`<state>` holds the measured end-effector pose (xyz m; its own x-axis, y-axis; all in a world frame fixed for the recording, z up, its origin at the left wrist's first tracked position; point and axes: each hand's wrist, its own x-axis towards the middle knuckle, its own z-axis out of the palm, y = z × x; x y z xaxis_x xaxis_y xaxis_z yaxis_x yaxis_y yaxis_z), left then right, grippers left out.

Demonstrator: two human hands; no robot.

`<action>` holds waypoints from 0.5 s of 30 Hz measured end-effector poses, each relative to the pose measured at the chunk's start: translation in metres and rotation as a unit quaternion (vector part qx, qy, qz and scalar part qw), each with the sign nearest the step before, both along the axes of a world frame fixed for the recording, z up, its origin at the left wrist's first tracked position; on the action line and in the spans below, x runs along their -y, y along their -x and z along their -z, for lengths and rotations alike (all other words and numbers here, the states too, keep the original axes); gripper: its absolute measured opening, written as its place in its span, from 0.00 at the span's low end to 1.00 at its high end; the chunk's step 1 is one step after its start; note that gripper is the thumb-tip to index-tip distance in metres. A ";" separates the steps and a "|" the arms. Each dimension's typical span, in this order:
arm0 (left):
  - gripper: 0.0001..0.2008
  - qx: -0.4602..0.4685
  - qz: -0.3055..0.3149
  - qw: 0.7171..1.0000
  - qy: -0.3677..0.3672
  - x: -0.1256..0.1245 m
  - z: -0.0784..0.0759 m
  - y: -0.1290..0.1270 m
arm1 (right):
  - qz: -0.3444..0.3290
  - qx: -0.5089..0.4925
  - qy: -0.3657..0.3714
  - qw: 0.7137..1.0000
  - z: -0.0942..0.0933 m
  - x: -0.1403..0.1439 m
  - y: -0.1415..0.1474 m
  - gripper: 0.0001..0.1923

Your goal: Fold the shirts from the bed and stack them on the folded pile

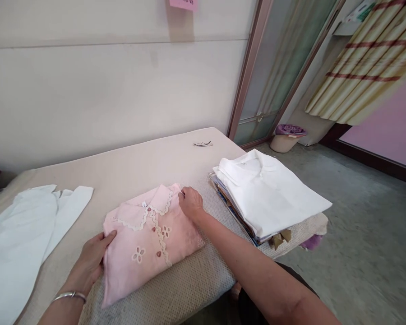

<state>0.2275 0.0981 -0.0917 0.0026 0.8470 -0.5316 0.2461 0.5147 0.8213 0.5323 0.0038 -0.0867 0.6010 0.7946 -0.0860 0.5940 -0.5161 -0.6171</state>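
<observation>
A folded pink blouse lies face up in front of me, with a lace-edged collar, a row of buttons and cut-out flowers. At its left edge my left hand grips the cloth, thumb on top and the other fingers partly hidden beneath. My right hand pinches the far right corner by the shoulder. To the right rests a pile of folded clothes with a white shirt on top. White garments lie spread at the far left.
The covered table stands against a pale wall. Near its far right corner lies a small thin dark and metal item, perhaps scissors. On the floor beyond, a lined bin stands by the sliding glass door. A striped curtain hangs right.
</observation>
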 end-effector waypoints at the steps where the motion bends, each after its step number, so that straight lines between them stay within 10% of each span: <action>1: 0.15 0.006 0.002 1.000 0.006 -0.001 0.001 0.001 | -0.004 -0.006 -0.002 1.000 0.001 -0.002 -0.001 0.13; 15: 0.14 0.023 -0.003 1.000 -0.008 0.003 0.004 0.001 | 0.014 0.022 0.116 0.993 -0.007 0.009 -0.007 0.22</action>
<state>0.2264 0.0953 -0.0956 0.0212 0.8556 -0.5173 0.2036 0.5029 0.8400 0.5393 -0.0048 -0.0801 0.6297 0.7394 -0.2383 0.6017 -0.6582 -0.4524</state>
